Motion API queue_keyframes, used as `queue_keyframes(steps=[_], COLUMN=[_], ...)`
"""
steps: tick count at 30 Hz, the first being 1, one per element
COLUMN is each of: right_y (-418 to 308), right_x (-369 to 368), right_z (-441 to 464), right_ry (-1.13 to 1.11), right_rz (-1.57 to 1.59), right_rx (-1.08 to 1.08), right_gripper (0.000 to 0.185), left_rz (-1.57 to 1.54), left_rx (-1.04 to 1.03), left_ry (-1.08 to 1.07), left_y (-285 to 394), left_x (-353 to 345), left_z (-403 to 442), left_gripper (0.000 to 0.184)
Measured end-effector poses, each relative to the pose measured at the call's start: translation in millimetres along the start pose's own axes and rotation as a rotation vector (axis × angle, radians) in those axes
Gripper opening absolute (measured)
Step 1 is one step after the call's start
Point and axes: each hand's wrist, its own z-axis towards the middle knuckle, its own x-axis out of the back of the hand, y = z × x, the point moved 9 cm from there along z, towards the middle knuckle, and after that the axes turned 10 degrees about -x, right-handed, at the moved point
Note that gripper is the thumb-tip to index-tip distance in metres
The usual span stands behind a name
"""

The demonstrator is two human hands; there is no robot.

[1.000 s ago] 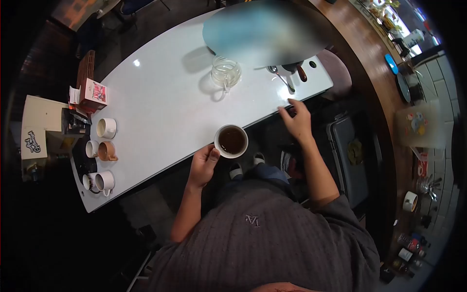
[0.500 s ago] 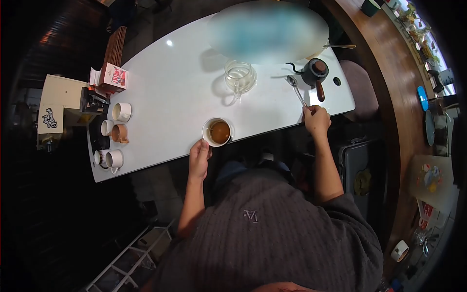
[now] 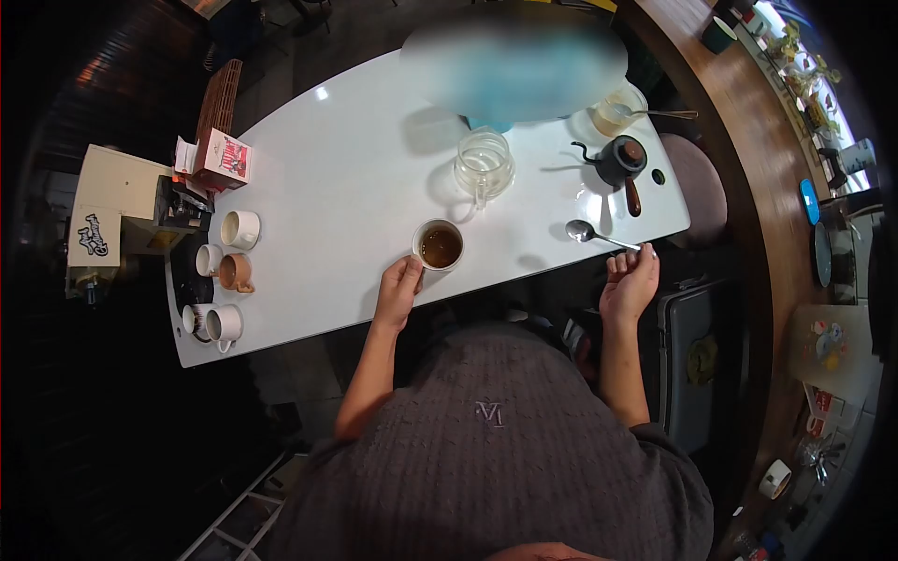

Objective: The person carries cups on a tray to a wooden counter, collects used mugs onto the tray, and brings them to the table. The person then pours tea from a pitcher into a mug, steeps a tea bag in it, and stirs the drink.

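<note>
My left hand (image 3: 402, 292) grips the handle side of a white cup (image 3: 438, 246) with brown liquid inside, at the front edge of the white table (image 3: 346, 187). Held by the end of its handle in my right hand (image 3: 629, 285), a metal spoon (image 3: 582, 231) points left, its bowl over the table's right part. Behind the cup stands a glass jug (image 3: 485, 164) with its handle toward me. A dark kettle (image 3: 620, 161) with a thin spout and a wooden handle sits behind the spoon.
Several cups (image 3: 236, 272) stand at the table's left end, near a red and white box (image 3: 223, 161) and a cream machine (image 3: 117, 201). A glass bowl (image 3: 617, 109) holding a utensil is at the back right. A wooden counter (image 3: 716, 103) runs along the right.
My right hand has gone from free of the spoon to holding it, and has drawn it toward me, away from the kettle. The cup remains in my left hand while the view has shifted.
</note>
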Motion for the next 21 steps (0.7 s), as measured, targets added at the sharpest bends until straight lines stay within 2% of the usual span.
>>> queue_keyframes(steps=[1, 2, 5, 6, 13, 17, 19, 21], right_y=[18.5, 26.5, 38.5, 37.7, 15.7, 30.9, 37.9, 44.6], right_x=[-5.7, -16.8, -51.7, -65.9, -158.8, -203.3, -215.6, -236.9], right_z=[-1.7, -5.9, -20.3, -25.4, -73.8, -102.4, -107.7, -130.7], right_ry=[-0.025, -0.063, -0.167, -0.194, -0.449, -0.661, -0.671, -0.797], right_rz=[0.293, 0.353, 0.326, 0.232, -0.499, -0.807, -0.833, -1.098], right_rx=[-0.223, -0.318, -0.402, -0.385, 0.182, 0.336, 0.394, 0.841], right_gripper=[0.016, 0.021, 0.022, 0.022, 0.024, 0.015, 0.011, 0.008], left_rz=[0.005, -0.002, -0.021, -0.015, -0.127, -0.131, -0.134, -0.173], left_rx=[-0.014, -0.014, 0.032, 0.04, 0.08, 0.074, 0.081, 0.07], left_ry=[-0.015, -0.015, 0.003, -0.001, -0.034, -0.025, -0.015, -0.072], left_y=[0.2, -0.8, -6.3, -6.8, -17.7, -14.6, -12.7, -10.5], left_x=[1.6, 4.6, 13.5, 15.2, 19.3, 16.8, 18.3, 15.8], left_z=[2.9, 5.9, 13.9, 16.2, 26.9, 28.8, 29.6, 30.4], left_gripper=[0.034, 0.034, 0.035, 0.035, 0.032, 0.034, 0.035, 0.037])
